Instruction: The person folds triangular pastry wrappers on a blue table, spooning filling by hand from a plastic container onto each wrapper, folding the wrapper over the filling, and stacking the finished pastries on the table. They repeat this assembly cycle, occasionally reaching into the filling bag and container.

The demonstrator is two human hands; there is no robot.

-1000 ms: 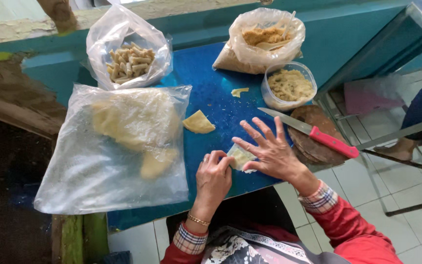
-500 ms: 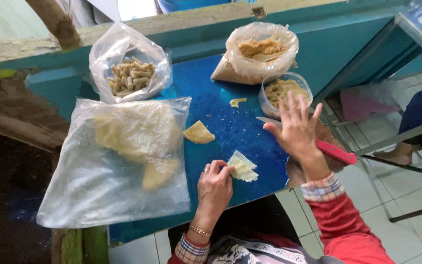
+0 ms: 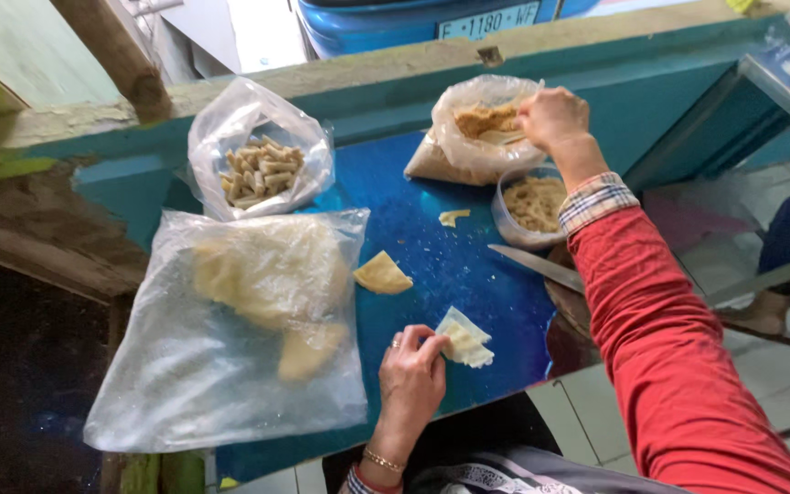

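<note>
Knife [image 3: 534, 266] right of wrapper [image 3: 464, 338]

On my blue desk [image 3: 413, 229] a large clear flat bag [image 3: 230, 338] lies left, a small clear bag of sticks [image 3: 258, 165] behind it, a crumb-filled bag [image 3: 477, 137] far right, a white plate sign [image 3: 486, 20] beyond

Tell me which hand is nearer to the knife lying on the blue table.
Right, I'd judge. The right hand is up at the bag of crumbly filling, with its forearm passing just above the knife. The left hand holds a folded wrapper below and left of it.
</note>
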